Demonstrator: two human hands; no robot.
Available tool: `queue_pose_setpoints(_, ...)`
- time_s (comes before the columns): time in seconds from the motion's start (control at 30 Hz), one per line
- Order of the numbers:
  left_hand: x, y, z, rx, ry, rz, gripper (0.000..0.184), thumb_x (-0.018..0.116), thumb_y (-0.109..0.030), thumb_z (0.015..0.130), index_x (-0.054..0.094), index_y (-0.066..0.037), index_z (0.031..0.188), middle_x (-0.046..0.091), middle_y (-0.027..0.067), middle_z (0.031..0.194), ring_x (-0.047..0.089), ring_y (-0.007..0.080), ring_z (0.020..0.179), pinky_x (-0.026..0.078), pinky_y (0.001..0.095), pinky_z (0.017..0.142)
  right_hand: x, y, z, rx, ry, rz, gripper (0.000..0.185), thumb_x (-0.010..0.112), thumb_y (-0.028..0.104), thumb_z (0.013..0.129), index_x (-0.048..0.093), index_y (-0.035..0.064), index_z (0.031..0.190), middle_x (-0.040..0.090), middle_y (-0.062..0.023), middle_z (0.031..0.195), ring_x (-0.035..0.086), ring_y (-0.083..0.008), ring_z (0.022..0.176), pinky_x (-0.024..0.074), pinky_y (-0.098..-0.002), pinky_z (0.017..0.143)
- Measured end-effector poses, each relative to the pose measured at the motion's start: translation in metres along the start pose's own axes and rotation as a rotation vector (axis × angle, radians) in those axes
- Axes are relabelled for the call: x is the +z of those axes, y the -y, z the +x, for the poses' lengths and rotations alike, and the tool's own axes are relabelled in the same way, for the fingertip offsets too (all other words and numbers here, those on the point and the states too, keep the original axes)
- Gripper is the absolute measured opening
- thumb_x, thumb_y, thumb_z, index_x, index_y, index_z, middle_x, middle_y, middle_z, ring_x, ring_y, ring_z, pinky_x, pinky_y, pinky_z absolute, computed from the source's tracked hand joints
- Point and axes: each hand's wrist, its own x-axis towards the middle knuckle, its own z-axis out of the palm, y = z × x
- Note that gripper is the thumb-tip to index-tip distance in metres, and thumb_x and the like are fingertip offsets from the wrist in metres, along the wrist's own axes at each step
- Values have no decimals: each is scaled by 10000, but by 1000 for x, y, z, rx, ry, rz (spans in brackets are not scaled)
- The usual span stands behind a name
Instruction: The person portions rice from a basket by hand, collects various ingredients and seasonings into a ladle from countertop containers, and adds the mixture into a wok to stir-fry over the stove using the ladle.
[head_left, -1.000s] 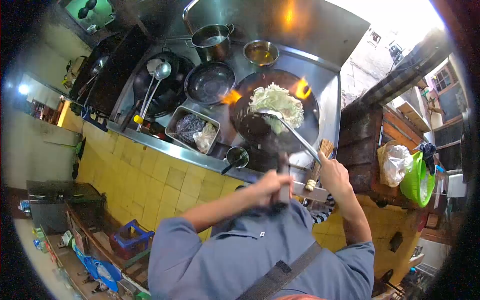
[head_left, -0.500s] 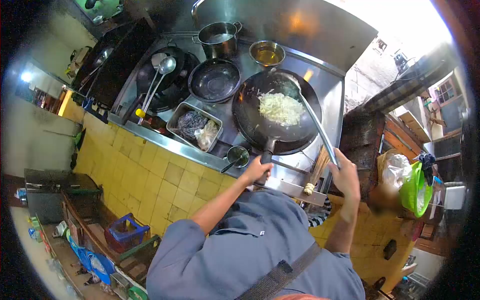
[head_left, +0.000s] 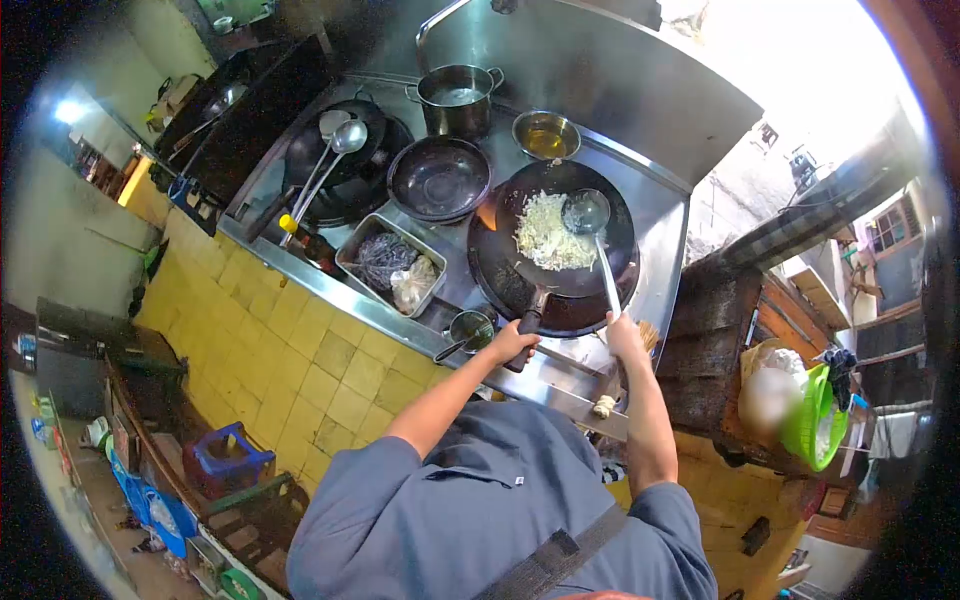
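My left hand [head_left: 512, 343] is wrapped around the dark handle of a black wok [head_left: 512, 288]. In the wok lies a heap of pale shredded food [head_left: 550, 240], which looks like cabbage. My right hand [head_left: 626, 338] grips the long metal handle of a ladle [head_left: 586, 212]. The ladle's round bowl is inside the wok, against the right side of the shreds. Close to my left hand, a small pot with a dark handle [head_left: 470, 328] stands at the stove's front edge.
Behind the wok are a metal bowl of yellow oil [head_left: 546, 136] and a two-handled pot [head_left: 456, 100]. To the left stand a black pan [head_left: 440, 180], a metal tray of bagged food [head_left: 392, 268], a bottle [head_left: 310, 247] and another wok with ladles [head_left: 345, 138]. A bamboo brush [head_left: 606, 404] lies at the front right.
My right hand has moved left and inward, and the ladle bowl has come from the wok's back rim down beside the shreds. The wok is tilted a little more; my left hand keeps its handle.
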Motion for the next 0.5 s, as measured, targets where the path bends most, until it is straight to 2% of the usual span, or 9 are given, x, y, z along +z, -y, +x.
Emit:
queue_pose_setpoints(0.1,2,-2,-4,-3,7,-50,218,637,-86,755,441,-35,838,519,40,640,524,117,488,469,280,428,-37,17,-17,-53,-10,-28,446,424,349,886,468,-52,1078,544,-335,984,522,-475,942,411,-520,818)
queue_pose_setpoints(0.2,1,4,-2,5,-8,-72,212,643,-92,757,451,-37,828,521,41,640,522,112,490,468,274,432,1,-16,-21,-35,-178,1,412,432,328,886,513,-64,983,559,-329,914,536,-470,908,423,-508,793)
queue_pose_setpoints(0.3,0,5,-4,-2,-28,-58,215,651,-99,757,455,-37,821,524,38,641,528,111,494,466,273,430,-13,-24,-22,-37,-45,-63,404,431,319,888,516,-66,973,562,-324,894,540,-474,886,440,-502,754)
queue_pose_setpoints(0.37,0,7,-1,-8,12,-111,219,658,-107,756,461,-37,820,528,36,643,535,116,499,467,276,431,-52,9,-43,-47,73,-35,476,400,361,894,483,-84,1038,537,-340,981,515,-455,971,402,-493,836)
queue_pose_setpoints(0.4,-2,10,0,-11,16,-103,219,658,-107,756,461,-37,820,528,36,643,535,116,499,467,276,431,-30,-2,-29,-42,71,-28,476,400,361,894,483,-84,1038,537,-340,981,515,-455,971,402,-493,836)
queue_pose_setpoints(0.47,-1,9,1,-3,-23,-43,232,665,-115,752,460,-37,828,533,41,651,537,118,501,471,277,435,29,-29,10,-251,28,74,448,408,334,896,497,-98,975,544,-339,950,514,-453,966,401,-495,822)
queue_pose_setpoints(0.5,-1,9,2,-5,-8,-34,232,665,-115,752,460,-37,828,533,41,651,537,118,501,471,277,435,25,-16,8,-215,89,57,434,409,324,899,500,-97,955,559,-328,907,546,-442,900,427,-485,774)
